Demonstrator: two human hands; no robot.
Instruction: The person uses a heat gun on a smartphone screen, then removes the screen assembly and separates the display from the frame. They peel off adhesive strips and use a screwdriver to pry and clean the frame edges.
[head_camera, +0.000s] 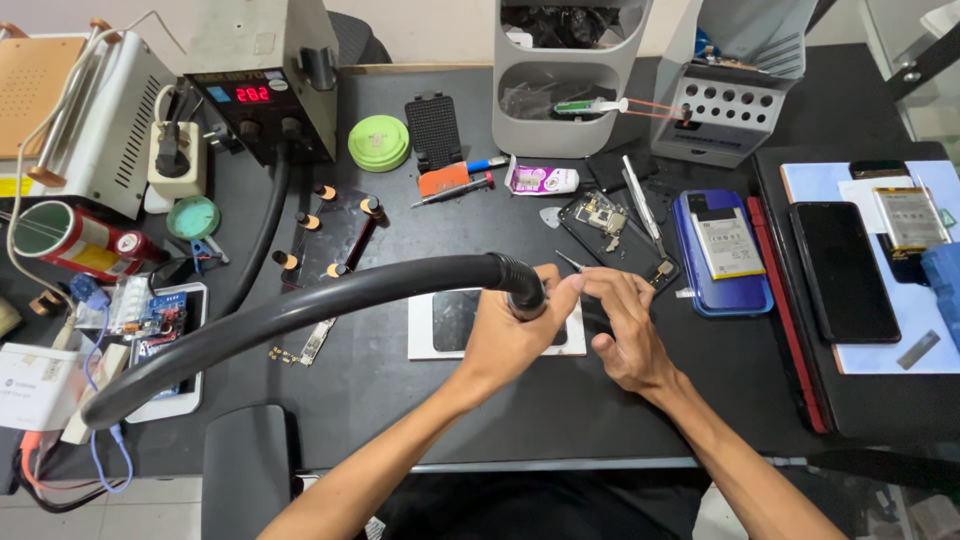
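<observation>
Near the tabletop's (560, 400) front edge, I am gripping the hot-air hose nozzle (524, 292) in my left hand (510, 335), while my right hand (625, 335) is pinching tweezers (572, 262) above the white pad (425, 335).

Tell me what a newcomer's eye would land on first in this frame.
The thick black corrugated hose arcs from the lower left to the bench centre, where the left hand grips its nozzle over a white square pad. Beside it, the right hand pinches thin metal tweezers. A blue opened phone lies to the right.

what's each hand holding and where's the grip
Left hand grips the black hose at its nozzle end. Right hand pinches thin tweezers near their rear end.
</observation>
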